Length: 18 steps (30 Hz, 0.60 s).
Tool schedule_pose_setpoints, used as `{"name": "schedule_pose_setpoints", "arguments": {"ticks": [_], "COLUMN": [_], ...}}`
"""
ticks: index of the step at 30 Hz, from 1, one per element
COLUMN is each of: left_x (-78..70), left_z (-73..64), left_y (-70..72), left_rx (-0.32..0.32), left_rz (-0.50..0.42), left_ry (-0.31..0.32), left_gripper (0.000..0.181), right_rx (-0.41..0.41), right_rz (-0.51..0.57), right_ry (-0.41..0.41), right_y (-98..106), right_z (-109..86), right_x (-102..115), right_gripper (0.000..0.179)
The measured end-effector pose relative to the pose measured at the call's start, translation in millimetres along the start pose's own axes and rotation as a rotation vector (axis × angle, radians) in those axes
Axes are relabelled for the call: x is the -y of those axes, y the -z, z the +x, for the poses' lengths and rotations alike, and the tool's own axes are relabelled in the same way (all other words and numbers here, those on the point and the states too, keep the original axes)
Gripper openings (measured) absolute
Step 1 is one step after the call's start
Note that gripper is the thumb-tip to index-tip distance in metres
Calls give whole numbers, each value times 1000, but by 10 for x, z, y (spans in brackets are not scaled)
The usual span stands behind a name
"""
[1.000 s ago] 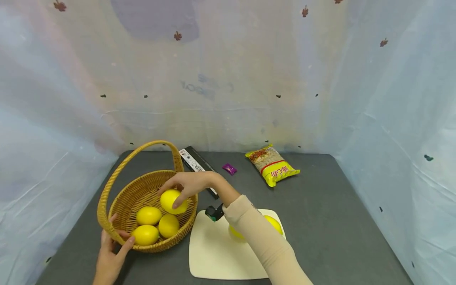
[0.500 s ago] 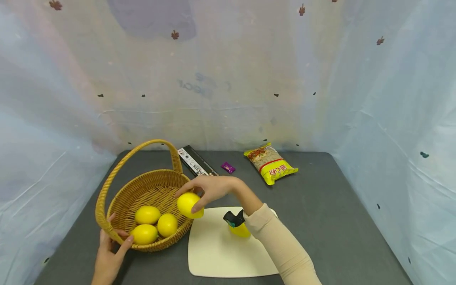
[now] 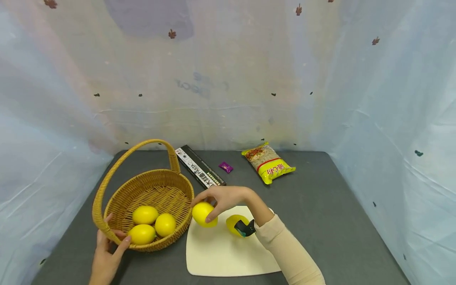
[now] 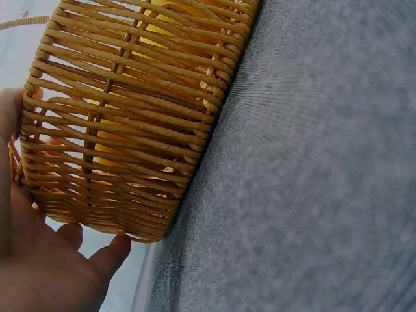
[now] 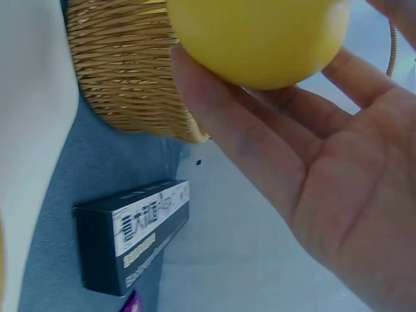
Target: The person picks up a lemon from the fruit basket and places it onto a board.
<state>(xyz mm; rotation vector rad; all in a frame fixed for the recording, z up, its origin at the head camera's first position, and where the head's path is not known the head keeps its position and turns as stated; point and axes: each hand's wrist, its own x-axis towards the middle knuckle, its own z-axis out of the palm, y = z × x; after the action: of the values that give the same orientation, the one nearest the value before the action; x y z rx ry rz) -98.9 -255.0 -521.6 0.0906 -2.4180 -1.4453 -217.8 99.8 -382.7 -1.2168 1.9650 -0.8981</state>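
Note:
My left hand (image 3: 107, 253) grips the near-left rim of a wicker basket (image 3: 149, 178), by the foot of its tall handle. Inside the basket lie three lemons (image 3: 145, 215), close together on the near side. My right hand (image 3: 222, 200) holds another lemon (image 3: 204, 214) between thumb and fingers, just outside the basket's right rim. In the head view that lemon overlaps the upper left corner of a white cutting board (image 3: 228, 257). On the board sits one more lemon (image 3: 235, 223), partly covered by the black wrist camera. My right sleeve hides the board's right side.
Behind the right hand, a black pasta box (image 3: 199, 166) lies slantwise near the basket. A small purple wrapped candy (image 3: 226, 167) lies right of it. Farther right is a yellow food bag (image 3: 268, 163). Plastic sheeting (image 3: 228, 79) surrounds the grey table (image 3: 331, 221).
My right hand has carried the lemon from inside the basket out over its right rim to the board's upper left corner. The left hand keeps its grip on the basket.

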Motion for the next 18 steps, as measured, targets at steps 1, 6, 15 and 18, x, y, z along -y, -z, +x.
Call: {"name": "schedule_pose_setpoints", "arguments": {"ticks": [1, 6, 15, 18], "left_x": [0, 12, 10, 1], "left_z": [2, -2, 14, 11], "left_y": [0, -1, 9, 4], "left_rx": [2, 10, -3, 2], "left_rz": [0, 10, 36, 39], "left_ry": [4, 19, 24, 23], "left_gripper": [48, 37, 58, 45], "right_rx": [-3, -3, -20, -33], "right_rz": [-1, -10, 18, 4], "right_ry": [-6, -18, -77, -108], "right_y": [-13, -59, -143, -180], "right_z": [-10, -51, -120, -126], "right_x": [-19, -77, -175, -232], "right_gripper": [54, 54, 54, 53]}}
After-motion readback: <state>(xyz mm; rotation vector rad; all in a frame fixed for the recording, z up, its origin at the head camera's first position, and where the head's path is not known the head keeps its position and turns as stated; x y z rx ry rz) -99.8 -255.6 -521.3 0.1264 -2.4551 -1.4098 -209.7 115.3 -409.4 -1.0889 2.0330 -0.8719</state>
